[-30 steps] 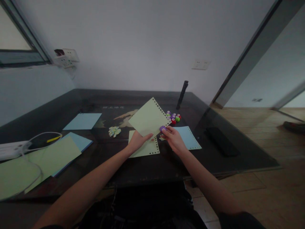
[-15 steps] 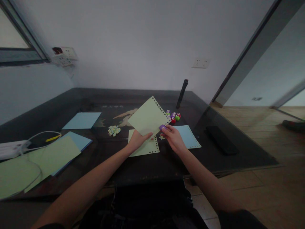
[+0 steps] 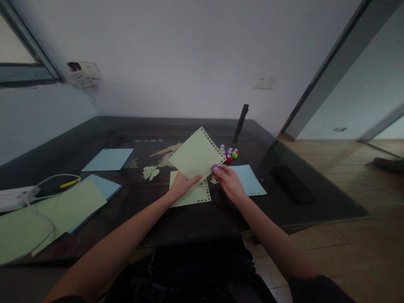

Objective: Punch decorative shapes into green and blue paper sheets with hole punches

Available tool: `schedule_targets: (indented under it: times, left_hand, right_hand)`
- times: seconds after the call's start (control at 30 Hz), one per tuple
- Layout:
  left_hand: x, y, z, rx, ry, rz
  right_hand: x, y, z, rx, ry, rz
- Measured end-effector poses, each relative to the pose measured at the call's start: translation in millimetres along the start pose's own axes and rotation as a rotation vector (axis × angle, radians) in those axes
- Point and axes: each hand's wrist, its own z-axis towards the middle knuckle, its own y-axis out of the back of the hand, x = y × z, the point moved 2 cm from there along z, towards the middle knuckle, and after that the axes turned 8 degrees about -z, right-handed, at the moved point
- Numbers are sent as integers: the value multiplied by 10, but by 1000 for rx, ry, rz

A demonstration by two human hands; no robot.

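My left hand grips a pale green sheet of paper by its lower corner, thumb on top, and holds it tilted above the table. Dark punched holes run along the sheet's right edge. In my right hand is a small purple craft punch, pinched at the sheet's lower right edge; the fingers hide part of it. Under the hands lies another green sheet with holes along its edge. Small paper cut-outs lie beside it. Several red, green and purple punches cluster behind my right hand.
A pile of cut-outs lies left of the sheets. Blue sheets rest at right and far left. Green paper and a white cable cover the near left. A black case lies right; a black upright object stands behind.
The hands, the green sheet and the purple craft punch keep nearly the same positions. The whole view has shifted very slightly.
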Motion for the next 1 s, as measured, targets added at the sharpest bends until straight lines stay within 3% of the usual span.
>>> schedule_targets:
  times: [1.0]
  left_hand:
    - [0, -14, -5, -1, -1, 28]
  right_hand:
    - [-2, -2, 11, -19, 16, 16]
